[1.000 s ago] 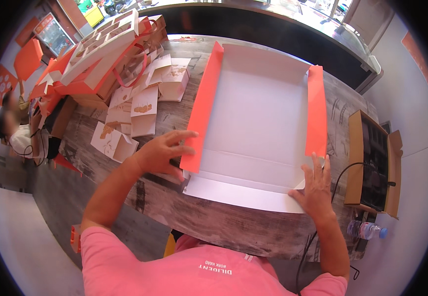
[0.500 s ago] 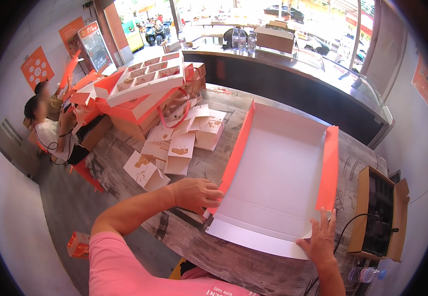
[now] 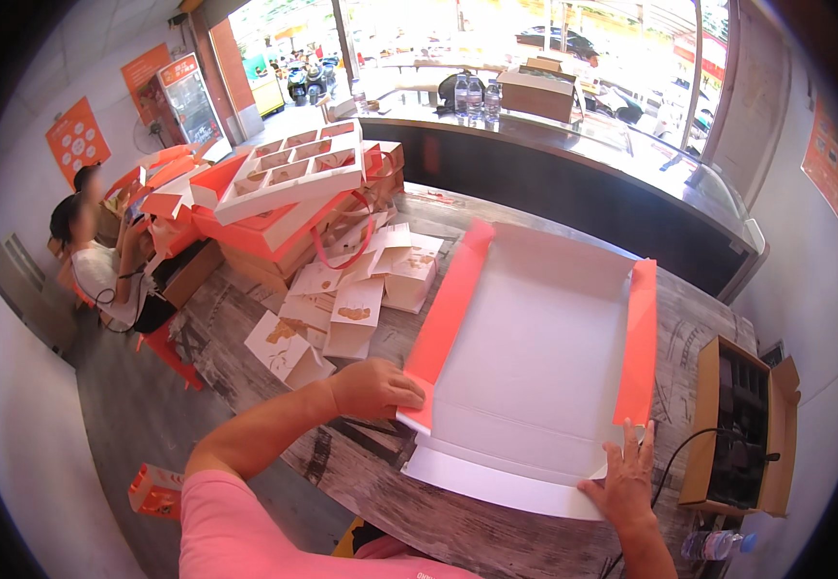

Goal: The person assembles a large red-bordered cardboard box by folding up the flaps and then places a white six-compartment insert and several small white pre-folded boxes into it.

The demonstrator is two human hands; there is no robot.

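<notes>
A large cardboard box (image 3: pixel 544 338), white inside with coral-orange side walls, lies part-folded on the wooden table in front of me. My left hand (image 3: pixel 372 388) has its fingers curled over the near end of the left orange side flap (image 3: pixel 448 307), which leans outward. At the near right corner, my right hand (image 3: pixel 626 478) lies with fingers spread, touching the end of the right orange side wall (image 3: pixel 637 343) and the white front flap (image 3: pixel 501 482). That front flap lies folded down flat toward me.
Several small white printed boxes (image 3: pixel 353 314) lie left of the large box. Behind them, a white divided tray (image 3: pixel 293 169) tops stacked orange boxes. An open brown carton (image 3: pixel 737 425) and a plastic bottle (image 3: pixel 713 545) are at right. Another person (image 3: pixel 100 256) works at far left.
The left side flap has tilted outward, showing more orange, and my left hand has moved slightly left with it. My right hand stays at its corner. The other person's orange pieces have come down.
</notes>
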